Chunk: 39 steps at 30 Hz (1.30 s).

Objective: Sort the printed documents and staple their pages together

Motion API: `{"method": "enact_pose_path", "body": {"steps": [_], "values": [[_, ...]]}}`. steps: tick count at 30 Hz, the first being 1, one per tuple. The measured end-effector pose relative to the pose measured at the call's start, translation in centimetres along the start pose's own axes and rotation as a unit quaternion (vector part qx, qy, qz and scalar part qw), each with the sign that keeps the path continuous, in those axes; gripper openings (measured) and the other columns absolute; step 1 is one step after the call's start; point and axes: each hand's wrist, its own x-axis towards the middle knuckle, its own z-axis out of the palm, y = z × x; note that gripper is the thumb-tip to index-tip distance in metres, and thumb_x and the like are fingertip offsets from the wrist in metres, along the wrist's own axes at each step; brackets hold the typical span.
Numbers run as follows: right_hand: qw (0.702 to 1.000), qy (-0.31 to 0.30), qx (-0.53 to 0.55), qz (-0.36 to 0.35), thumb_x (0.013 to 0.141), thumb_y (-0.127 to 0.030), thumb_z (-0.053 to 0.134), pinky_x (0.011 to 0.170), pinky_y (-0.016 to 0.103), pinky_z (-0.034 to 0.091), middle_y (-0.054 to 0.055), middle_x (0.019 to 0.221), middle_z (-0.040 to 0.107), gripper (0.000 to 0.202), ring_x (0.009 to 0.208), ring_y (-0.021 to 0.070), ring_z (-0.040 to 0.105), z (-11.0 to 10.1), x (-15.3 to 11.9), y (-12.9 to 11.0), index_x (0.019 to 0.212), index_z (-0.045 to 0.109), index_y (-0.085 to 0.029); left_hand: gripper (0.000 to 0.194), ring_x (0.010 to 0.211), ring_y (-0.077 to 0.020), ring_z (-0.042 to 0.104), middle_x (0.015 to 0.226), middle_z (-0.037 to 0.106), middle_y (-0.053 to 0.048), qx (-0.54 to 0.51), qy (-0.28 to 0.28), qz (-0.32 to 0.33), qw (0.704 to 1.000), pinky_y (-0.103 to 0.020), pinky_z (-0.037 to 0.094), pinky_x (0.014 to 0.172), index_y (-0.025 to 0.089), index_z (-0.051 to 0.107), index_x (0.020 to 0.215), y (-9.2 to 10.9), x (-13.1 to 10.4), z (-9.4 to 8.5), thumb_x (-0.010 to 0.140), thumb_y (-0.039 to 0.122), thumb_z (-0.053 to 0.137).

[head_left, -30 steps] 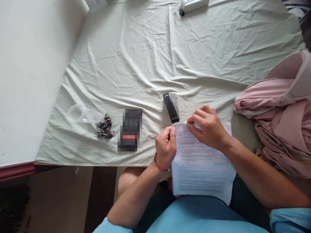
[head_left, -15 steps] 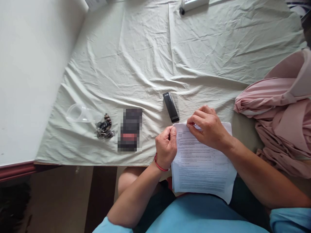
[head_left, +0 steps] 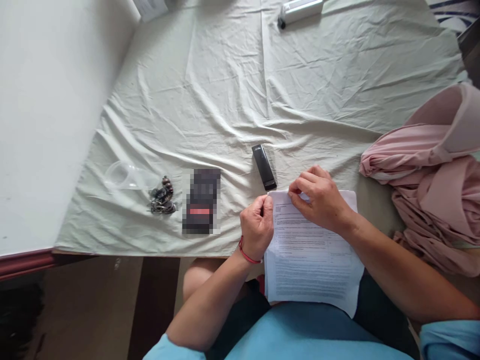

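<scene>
A stack of printed papers (head_left: 311,265) lies over the table's front edge and reaches down toward my lap. My left hand (head_left: 257,224) is closed on its upper left corner, thumb on top; a red cord circles that wrist. My right hand (head_left: 317,192) pinches the top edge of the papers between thumb and fingers, a little right of the left hand. Just beyond the papers' top left corner lies a black stapler (head_left: 264,167), and neither hand touches it.
Left on the pale tablecloth (head_left: 225,90) are a pixelated dark object (head_left: 201,200), a bunch of keys (head_left: 162,197) and a clear plastic cup (head_left: 127,176) on its side. Pink cloth (head_left: 423,155) is heaped at right. A white box-like object (head_left: 302,11) stands at the far edge.
The view has shifted slightly, so the far objects sit a little lower. Both hands keep the same hold on the papers.
</scene>
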Motion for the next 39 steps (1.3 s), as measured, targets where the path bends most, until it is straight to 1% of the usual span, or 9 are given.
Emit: {"method": "enact_pose_path", "body": {"steps": [5,14,16,18,20,21,25,30,39], "values": [[1.0,0.005,0.002,0.002,0.093,-0.015,0.061,0.087,0.039,0.039,0.002,0.078,0.066,0.015,0.087,0.0217,0.052,0.15,-0.05,0.02,0.079,0.06,-0.022,0.036,0.064,-0.0126,0.056,0.07,0.064,-0.001,-0.002,0.002,0.005,1.0,-0.026,0.042,0.063,0.015,0.072,0.092,0.0,0.02,-0.04,0.105,0.041,0.051],[1.0,0.009,-0.007,-0.002,0.094,-0.015,0.063,0.087,0.039,0.041,0.002,0.079,0.067,0.015,0.088,0.0216,0.053,0.24,-0.1,0.07,0.08,0.062,-0.022,0.034,0.063,-0.0127,0.055,0.069,0.063,0.0,0.012,0.006,0.007,1.0,-0.026,0.042,0.063,0.015,0.072,0.093,0.03,0.01,-0.05,0.105,0.04,0.051],[1.0,0.017,-0.017,-0.002,0.096,-0.017,0.064,0.088,0.04,0.042,0.003,0.083,0.069,0.012,0.091,0.0226,0.054,0.22,-0.13,0.07,0.084,0.066,-0.021,0.034,0.062,-0.0127,0.056,0.069,0.064,0.0,0.018,0.011,0.012,1.0,-0.026,0.041,0.062,0.016,0.071,0.093,0.05,0.0,-0.05,0.105,0.04,0.051],[0.999,0.034,-0.03,-0.006,0.098,-0.02,0.065,0.089,0.041,0.042,0.004,0.092,0.073,0.007,0.095,0.0242,0.055,0.21,-0.15,0.14,0.095,0.071,-0.022,0.034,0.062,-0.0125,0.055,0.068,0.063,0.0,0.02,0.014,0.016,1.0,-0.026,0.04,0.061,0.016,0.071,0.093,0.05,0.0,-0.05,0.105,0.039,0.051],[0.998,0.049,-0.033,-0.016,0.099,-0.022,0.065,0.089,0.042,0.042,0.004,0.099,0.075,0.01,0.098,0.0247,0.055,0.2,-0.15,0.24,0.103,0.074,-0.023,0.034,0.06,-0.0121,0.054,0.066,0.061,0.0,0.021,0.015,0.02,0.999,-0.026,0.04,0.06,0.016,0.071,0.091,0.03,0.01,-0.04,0.105,0.039,0.051],[0.998,0.052,-0.03,-0.023,0.1,-0.023,0.065,0.089,0.042,0.042,0.004,0.099,0.076,0.011,0.098,0.0243,0.055,0.19,-0.15,0.29,0.103,0.075,-0.024,0.034,0.06,-0.0121,0.053,0.066,0.061,0.0,0.021,0.017,0.021,0.999,-0.026,0.04,0.06,0.016,0.071,0.091,0.02,0.01,-0.04,0.105,0.039,0.051],[0.998,0.054,-0.018,-0.041,0.102,-0.025,0.065,0.089,0.041,0.041,0.002,0.092,0.076,0.014,0.095,0.0222,0.055,0.13,-0.09,0.31,0.094,0.076,-0.024,0.034,0.061,-0.0119,0.052,0.067,0.061,0.0,0.015,0.019,0.021,0.999,-0.026,0.04,0.061,0.016,0.07,0.09,-0.02,-0.02,-0.07,0.105,0.04,0.051],[0.995,0.07,-0.027,-0.062,0.102,-0.026,0.065,0.087,0.04,0.041,0.001,0.089,0.075,0.015,0.095,0.0214,0.055,0.09,0.03,0.14,0.091,0.075,-0.025,0.037,0.063,-0.0119,0.05,0.068,0.059,0.001,-0.052,-0.004,-0.028,0.998,-0.025,0.039,0.06,0.017,0.069,0.088,-0.06,0.05,-0.21,0.105,0.045,0.052],[0.982,0.11,-0.09,-0.121,0.1,-0.02,0.068,0.087,0.038,0.039,-0.001,0.088,0.075,0.014,0.095,0.0199,0.054,0.1,0.17,-0.2,0.087,0.071,-0.024,0.037,0.063,-0.0116,0.044,0.067,0.052,0.002,-0.095,-0.014,-0.061,0.994,-0.025,0.037,0.06,0.017,0.065,0.081,-0.05,0.38,-0.43,0.103,0.045,0.054]]}}
